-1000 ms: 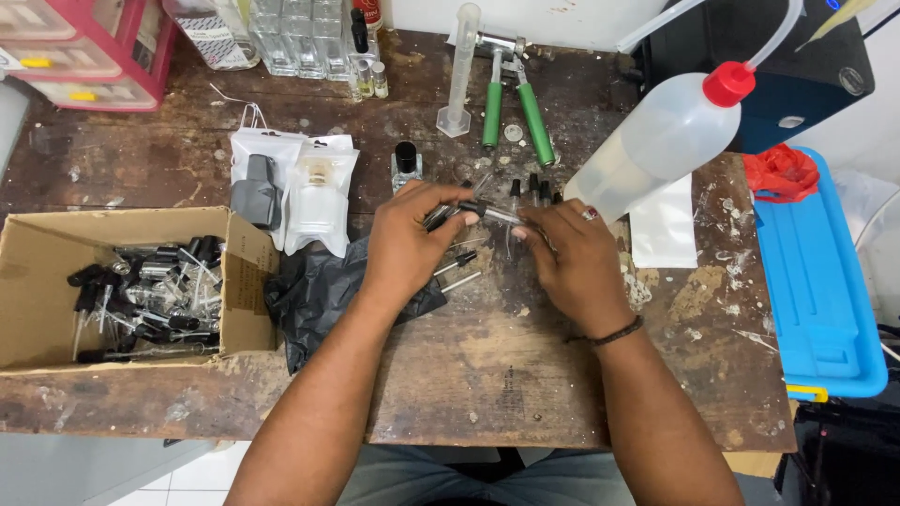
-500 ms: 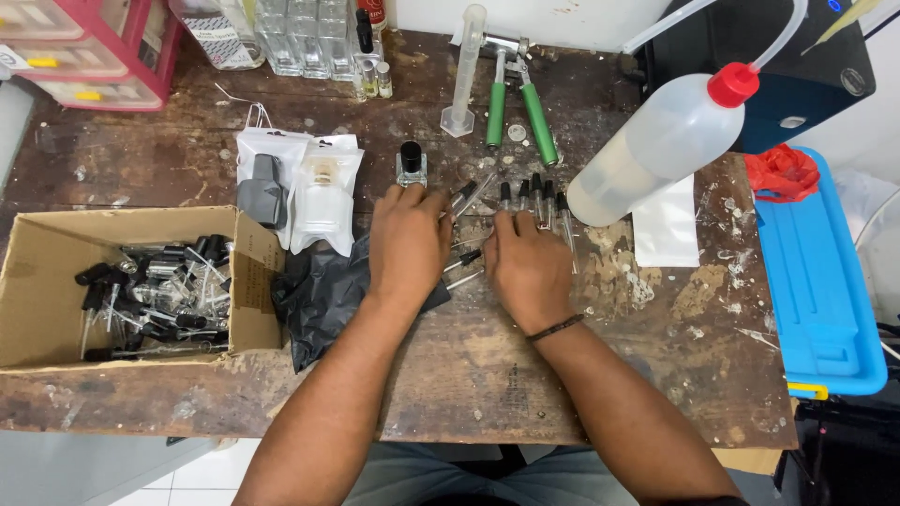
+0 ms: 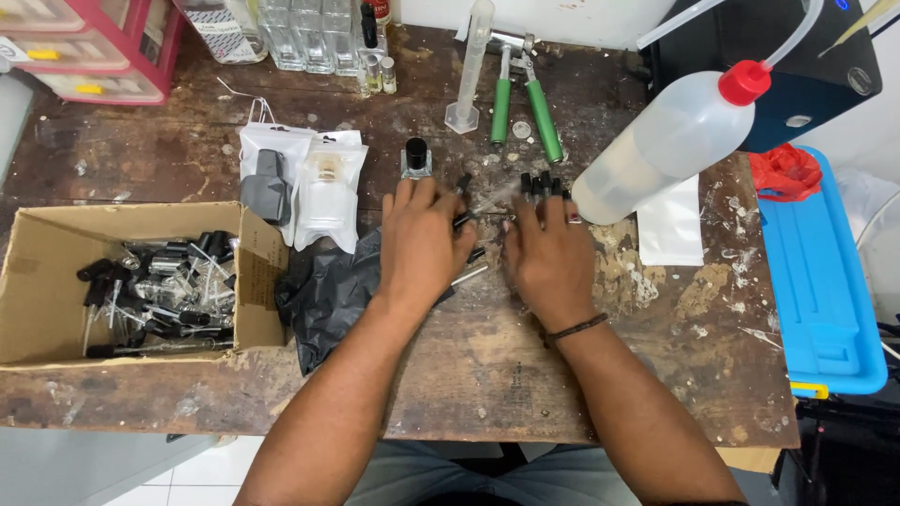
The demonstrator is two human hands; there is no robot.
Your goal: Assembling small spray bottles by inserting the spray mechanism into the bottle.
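Centrally, on scarred wooden bench (image 3: 281, 159): small black-capped spray pumps (image 3: 542, 184) with thin tubes, scattered under left hand (image 3: 422, 245) and right hand (image 3: 548, 258), both palm-down, fingers spread flat, beside crumpled black plastic bag (image 3: 328, 290).

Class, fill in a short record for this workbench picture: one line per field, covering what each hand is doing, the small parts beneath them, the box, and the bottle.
Left hand: left hand lies flat, palm down, over small black-capped sprayer parts
Right hand: right hand lies flat beside it, fingertips at a row of black caps
Grip: neither hand closes on anything
Box: cardboard box at the left holds more sprayer parts
Bottle: wash bottle with red cap, tilted, right of the hands
Surface: worn wooden table
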